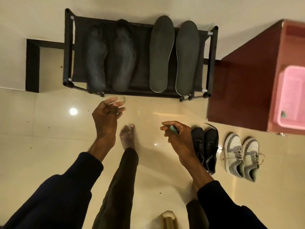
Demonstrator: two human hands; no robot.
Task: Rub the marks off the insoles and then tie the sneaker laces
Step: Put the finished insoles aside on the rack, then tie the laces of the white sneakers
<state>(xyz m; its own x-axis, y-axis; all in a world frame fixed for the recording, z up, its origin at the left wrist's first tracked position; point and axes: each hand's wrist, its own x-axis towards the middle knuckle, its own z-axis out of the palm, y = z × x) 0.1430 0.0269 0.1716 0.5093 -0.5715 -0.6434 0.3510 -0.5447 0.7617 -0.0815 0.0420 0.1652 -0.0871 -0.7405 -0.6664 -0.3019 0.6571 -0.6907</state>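
Dark insoles (161, 53), four, on one rack (67, 47); two sneaker pairs (241, 154); left grip (107, 118) loosely spread, right grip (179, 134) pinching teal piece (173, 129).

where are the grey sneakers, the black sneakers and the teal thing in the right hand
grey sneakers (232, 141): head view, toe of one shoe
black sneakers (212, 138): head view, toe of one shoe
teal thing (173, 129): head view, its exposed part

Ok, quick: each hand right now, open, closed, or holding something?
Left hand: open, fingers relaxed, holding nothing.
Right hand: closed, its grip around a small teal object.
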